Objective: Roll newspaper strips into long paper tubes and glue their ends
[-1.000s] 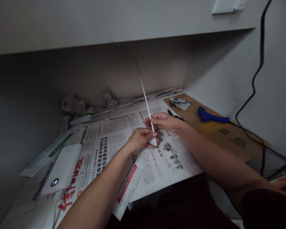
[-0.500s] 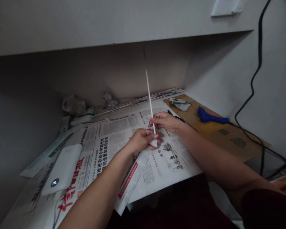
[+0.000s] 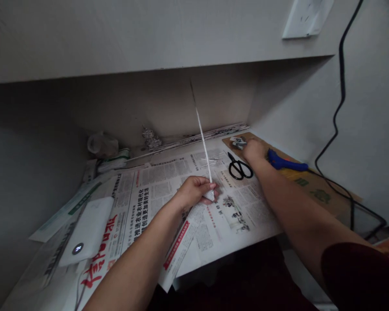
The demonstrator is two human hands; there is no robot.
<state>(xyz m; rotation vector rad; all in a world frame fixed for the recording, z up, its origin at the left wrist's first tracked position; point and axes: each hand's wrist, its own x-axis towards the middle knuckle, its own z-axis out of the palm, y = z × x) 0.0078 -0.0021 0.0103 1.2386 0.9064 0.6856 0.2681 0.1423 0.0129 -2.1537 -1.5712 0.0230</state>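
Note:
My left hand [image 3: 197,190] pinches the lower end of a thin rolled paper tube [image 3: 205,147] between thumb and fingers. A thin dark rod [image 3: 192,90] sticks out of its top. From the fingers a printed paper strip [image 3: 178,246] hangs down past the table's front edge. My right hand [image 3: 255,150] reaches to the cardboard at the back right and touches a crumpled grey-white wad [image 3: 238,142], maybe cloth or paper. Its fingers are mostly hidden. Black-handled scissors [image 3: 240,169] lie near my right forearm.
Newspaper [image 3: 168,177] covers the table. A blue glue gun [image 3: 285,162] with a black cord rests on the cardboard [image 3: 335,203]. At left lies a white power bank [image 3: 87,229]. Long paper sticks [image 3: 201,137] line the back. A low overhang [image 3: 149,39] juts above.
My right hand has left the paper tube and moved right and back to the crumpled wad. The scissors now show fully. My left hand keeps its hold, and the view has tilted slightly upward.

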